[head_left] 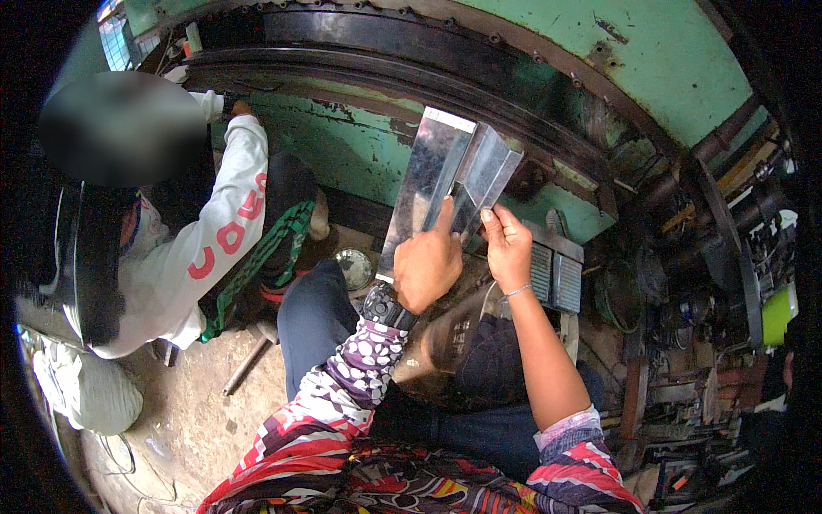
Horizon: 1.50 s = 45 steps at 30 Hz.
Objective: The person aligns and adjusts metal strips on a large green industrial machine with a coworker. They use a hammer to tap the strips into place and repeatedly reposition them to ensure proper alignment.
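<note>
A shiny bent metal sheet (424, 176) slants up in front of me, with a long flat panel on the left and angled folds on the right. My left hand (428, 267) lies over the flat panel, its index finger stretched out and touching near the fold. Its other fingers curl under and are mostly hidden. With thumb and fingers, my right hand (509, 248) pinches the lower right edge of the folded part. A dark watch (387, 307) is on my left wrist.
A large green machine (548, 94) with a dark beam (360, 73) stands ahead. At left, a co-worker in a white sleeve (231, 218) reaches toward it. A hammer-like tool (251, 360) lies on the floor. A grey ribbed pedal-like box (552, 270) sits beyond my right arm; metal stock (685, 403) crowds the right.
</note>
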Each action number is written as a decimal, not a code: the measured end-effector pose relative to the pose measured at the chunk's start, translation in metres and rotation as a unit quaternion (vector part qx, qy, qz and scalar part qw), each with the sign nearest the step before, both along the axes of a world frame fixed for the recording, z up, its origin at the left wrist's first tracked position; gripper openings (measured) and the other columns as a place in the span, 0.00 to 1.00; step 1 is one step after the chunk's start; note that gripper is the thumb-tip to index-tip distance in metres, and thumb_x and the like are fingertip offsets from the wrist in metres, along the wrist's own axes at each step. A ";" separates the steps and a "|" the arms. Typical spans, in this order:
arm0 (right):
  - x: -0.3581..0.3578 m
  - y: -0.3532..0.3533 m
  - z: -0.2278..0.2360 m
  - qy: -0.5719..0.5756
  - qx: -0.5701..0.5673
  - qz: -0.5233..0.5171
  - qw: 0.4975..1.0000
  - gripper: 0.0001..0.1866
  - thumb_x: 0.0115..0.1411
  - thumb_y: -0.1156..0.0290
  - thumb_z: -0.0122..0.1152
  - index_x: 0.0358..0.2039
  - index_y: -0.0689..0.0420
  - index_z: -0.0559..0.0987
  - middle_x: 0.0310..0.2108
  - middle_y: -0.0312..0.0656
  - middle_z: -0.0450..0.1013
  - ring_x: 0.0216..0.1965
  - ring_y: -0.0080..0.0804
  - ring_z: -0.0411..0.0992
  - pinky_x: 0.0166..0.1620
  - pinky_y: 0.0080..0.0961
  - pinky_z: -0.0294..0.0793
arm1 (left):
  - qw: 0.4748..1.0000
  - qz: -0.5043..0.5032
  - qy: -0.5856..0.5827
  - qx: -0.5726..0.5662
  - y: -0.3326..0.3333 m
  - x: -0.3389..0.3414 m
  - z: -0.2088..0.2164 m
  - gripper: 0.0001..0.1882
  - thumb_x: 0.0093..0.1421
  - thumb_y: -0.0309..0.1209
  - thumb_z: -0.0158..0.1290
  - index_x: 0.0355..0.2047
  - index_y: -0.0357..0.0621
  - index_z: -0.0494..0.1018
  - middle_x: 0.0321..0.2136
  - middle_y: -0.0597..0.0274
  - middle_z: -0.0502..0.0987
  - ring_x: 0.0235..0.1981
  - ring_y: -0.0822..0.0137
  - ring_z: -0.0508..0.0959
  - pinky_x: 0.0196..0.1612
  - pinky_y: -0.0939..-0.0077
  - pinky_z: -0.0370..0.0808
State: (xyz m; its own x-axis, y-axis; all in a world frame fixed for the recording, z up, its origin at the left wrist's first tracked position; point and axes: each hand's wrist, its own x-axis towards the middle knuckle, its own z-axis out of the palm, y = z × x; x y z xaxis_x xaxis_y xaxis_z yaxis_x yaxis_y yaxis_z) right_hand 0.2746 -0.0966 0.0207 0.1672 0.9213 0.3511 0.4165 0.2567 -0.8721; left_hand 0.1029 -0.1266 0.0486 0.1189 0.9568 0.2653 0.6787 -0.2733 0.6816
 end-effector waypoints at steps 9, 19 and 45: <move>-0.005 -0.005 -0.002 0.064 -0.027 0.034 0.997 0.21 0.71 0.60 0.61 0.55 0.64 0.80 0.43 0.36 0.80 0.40 0.20 0.76 0.44 0.23 0.81 | 0.964 0.050 -0.226 0.130 0.035 -0.003 -0.039 0.24 0.64 0.33 0.57 0.58 0.36 0.72 0.38 0.40 0.82 0.42 0.42 0.83 0.48 0.53 0.77; -0.014 -0.027 0.004 0.049 0.004 0.024 0.998 0.19 0.71 0.60 0.60 0.50 0.63 0.82 0.39 0.39 0.82 0.40 0.22 0.78 0.48 0.23 0.76 | 0.943 0.000 -0.324 0.079 0.036 0.000 -0.033 0.18 0.68 0.32 0.54 0.53 0.34 0.77 0.46 0.44 0.83 0.47 0.56 0.84 0.52 0.67 0.77; 0.164 -0.119 0.048 0.192 0.043 -0.125 0.973 0.18 0.72 0.60 0.57 0.45 0.65 0.76 0.40 0.48 0.79 0.45 0.36 0.81 0.54 0.36 0.81 | 0.940 -0.056 -0.321 0.102 0.037 -0.008 -0.060 0.15 0.68 0.38 0.60 0.39 0.35 0.76 0.31 0.60 0.81 0.35 0.74 0.74 0.41 0.74 0.72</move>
State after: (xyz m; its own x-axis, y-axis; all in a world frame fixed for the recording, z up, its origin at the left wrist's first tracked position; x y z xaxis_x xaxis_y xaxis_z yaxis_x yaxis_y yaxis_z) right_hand 0.4388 -0.2158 0.0691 0.5153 0.8057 0.2921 0.1231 0.2677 -0.9556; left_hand 0.0953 -0.0891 -0.0115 -0.0311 0.8698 0.4925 0.1043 -0.4872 0.8670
